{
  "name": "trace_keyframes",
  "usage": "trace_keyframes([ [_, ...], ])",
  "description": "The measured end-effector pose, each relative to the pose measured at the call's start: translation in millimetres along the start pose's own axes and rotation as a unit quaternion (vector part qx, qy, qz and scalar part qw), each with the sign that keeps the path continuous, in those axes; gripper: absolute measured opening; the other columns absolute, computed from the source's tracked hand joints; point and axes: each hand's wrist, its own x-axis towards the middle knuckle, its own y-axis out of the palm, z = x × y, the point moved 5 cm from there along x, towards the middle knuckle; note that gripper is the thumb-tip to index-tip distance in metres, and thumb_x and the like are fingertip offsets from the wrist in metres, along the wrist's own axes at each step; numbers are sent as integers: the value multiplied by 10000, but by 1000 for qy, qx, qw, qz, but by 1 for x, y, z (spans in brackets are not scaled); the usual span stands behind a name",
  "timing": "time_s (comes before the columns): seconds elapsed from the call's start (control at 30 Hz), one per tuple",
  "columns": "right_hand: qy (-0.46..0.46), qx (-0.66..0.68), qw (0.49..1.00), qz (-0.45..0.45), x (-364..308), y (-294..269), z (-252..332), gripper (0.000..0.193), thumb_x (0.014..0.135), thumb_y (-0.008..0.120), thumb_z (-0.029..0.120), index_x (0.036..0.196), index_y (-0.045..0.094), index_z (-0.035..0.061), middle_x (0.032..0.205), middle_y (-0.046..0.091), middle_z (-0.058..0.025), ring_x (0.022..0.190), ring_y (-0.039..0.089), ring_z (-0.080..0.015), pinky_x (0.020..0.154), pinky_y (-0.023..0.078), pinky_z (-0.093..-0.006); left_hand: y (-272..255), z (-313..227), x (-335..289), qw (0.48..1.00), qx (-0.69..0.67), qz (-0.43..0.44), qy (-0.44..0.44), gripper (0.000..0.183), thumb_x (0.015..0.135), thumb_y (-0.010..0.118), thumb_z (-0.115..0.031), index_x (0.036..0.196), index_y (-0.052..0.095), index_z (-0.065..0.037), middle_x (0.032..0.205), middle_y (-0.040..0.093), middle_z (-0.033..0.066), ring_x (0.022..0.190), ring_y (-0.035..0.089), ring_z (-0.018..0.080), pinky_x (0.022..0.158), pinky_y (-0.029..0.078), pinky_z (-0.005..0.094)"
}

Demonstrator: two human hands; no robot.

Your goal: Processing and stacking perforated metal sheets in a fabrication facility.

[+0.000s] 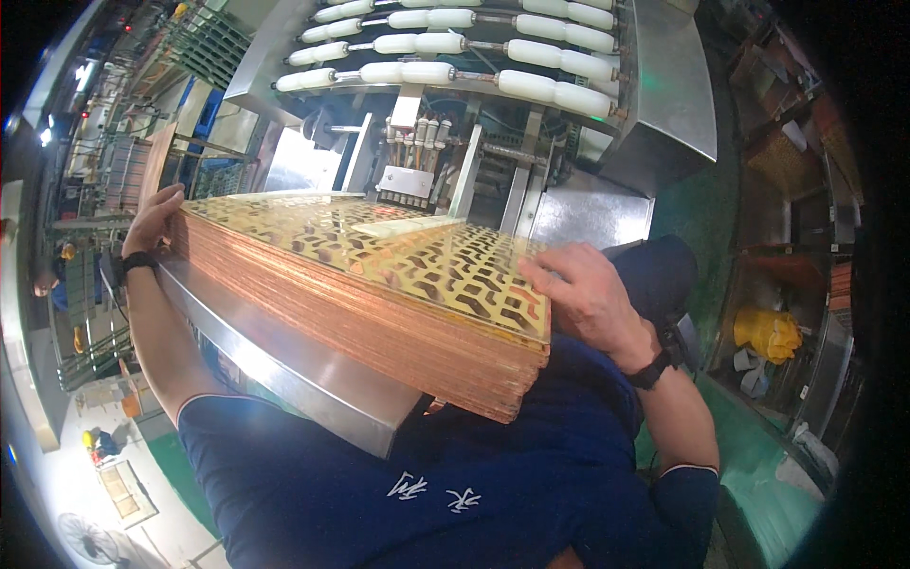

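A thick stack of copper-edged panels (351, 313) lies tilted in front of my body. Its yellow top panel (464, 266) bears rows of dark, wavy cutout-like shapes, and a pale strip (403, 227) lies across the far part of it. My left hand (154, 220) is closed around the stack's left end. At the opposite end, my right hand (592, 294) grips the right edge with bent fingers, the thumb side near the top face. Part of each hand's grip is hidden by the panels.
Beneath the stack runs a shiny metal ledge (284, 356). Ahead stands a machine with rows of white rollers (417, 72) and a metal side housing (668, 95). Shelves at right hold yellow gloves (768, 334). Racks (204, 47) stand at far left, and a person (100, 443) is in the background.
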Motion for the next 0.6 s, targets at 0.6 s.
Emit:
trace_keyframes([
  [0.6, 279, 222, 923, -148, -3, -30, -21, 405, 937, 668, 247, 1251, 611, -2, 1146, 641, -118, 1022, 607, -210, 867, 486, -324, 1, -17, -26, 991, -61, -116, -19, 710, 829, 725, -314, 1462, 487, -99, 1193, 657, 99, 1120, 589, 194, 963, 427, 383],
])
